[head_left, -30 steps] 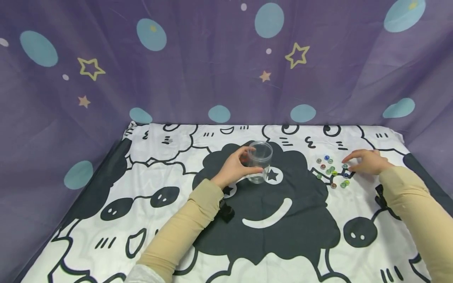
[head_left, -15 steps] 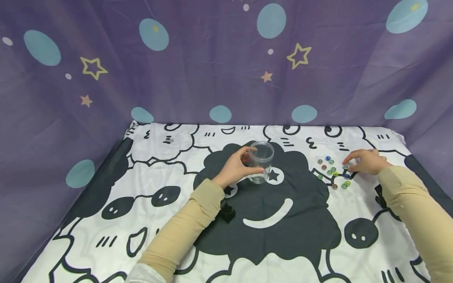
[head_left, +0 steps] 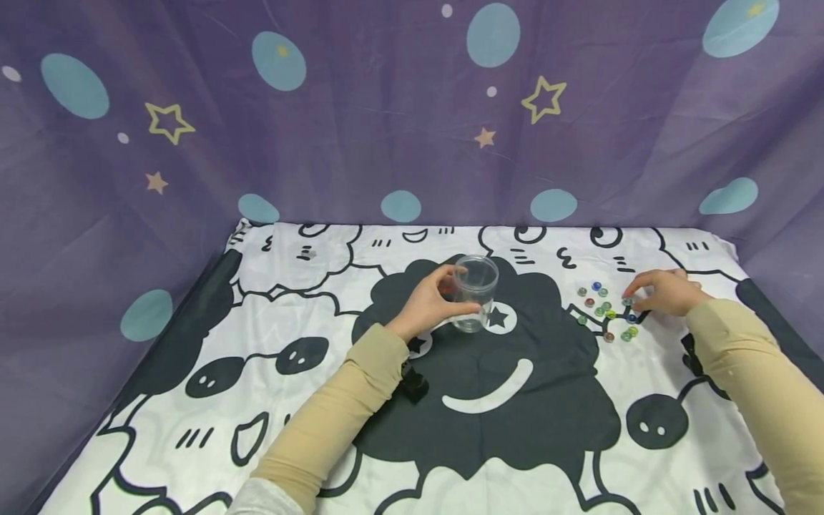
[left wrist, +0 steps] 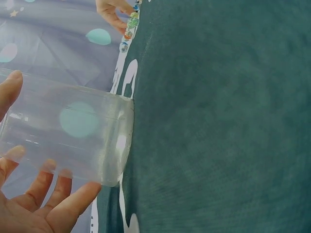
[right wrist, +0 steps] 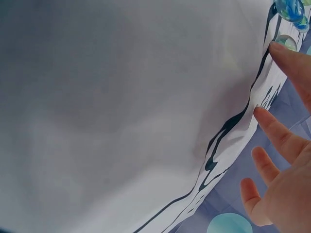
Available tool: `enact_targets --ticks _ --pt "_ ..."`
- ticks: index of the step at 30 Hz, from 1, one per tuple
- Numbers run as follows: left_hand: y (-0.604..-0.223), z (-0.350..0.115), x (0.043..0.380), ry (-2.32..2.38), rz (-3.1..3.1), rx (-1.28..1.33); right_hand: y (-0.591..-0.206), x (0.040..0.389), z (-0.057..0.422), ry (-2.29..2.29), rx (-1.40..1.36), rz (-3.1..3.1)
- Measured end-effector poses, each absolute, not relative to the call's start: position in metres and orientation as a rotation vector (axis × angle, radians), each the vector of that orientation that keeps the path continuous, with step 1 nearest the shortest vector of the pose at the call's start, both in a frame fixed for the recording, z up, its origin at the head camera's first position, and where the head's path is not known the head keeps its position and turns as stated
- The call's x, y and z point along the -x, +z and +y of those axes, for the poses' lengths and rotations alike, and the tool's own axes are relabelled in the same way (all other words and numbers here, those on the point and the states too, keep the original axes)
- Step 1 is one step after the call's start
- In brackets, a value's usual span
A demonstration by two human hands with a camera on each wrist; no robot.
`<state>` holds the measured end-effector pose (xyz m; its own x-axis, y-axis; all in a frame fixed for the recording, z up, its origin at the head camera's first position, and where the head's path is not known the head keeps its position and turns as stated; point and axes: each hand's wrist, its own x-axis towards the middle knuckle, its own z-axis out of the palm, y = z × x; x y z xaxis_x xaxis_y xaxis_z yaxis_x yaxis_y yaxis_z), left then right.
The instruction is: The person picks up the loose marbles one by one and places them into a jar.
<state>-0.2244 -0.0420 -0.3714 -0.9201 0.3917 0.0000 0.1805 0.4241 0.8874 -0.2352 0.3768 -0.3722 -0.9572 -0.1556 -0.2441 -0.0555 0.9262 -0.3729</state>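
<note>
My left grip [head_left: 433, 304] holds a clear, round plastic jar [head_left: 478, 287]; my right grip [head_left: 669, 293], loosely spread, is by colourful round glass marbles [head_left: 599, 312].

Jar [head_left: 478, 292] left of the marbles [head_left: 611, 315], a hand at each.
The marbles lie loosely scattered on the right part of the cloth [head_left: 541, 443]; the jar is upright nearer the middle, the left hand [head_left: 433, 304] around its left side. The right hand [head_left: 671, 292] is at the marbles' right edge. The curtain [head_left: 386, 114] hangs behind the cloth and along both its sides.
</note>
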Motion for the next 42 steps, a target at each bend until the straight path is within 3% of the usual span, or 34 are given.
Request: enact_targets --ticks 42 --pt "-0.3751 -0.0426 0.2248 1.507 2.490 -0.519 -0.3673 0.2331 0.3730 -0.469 0.215 2.862"
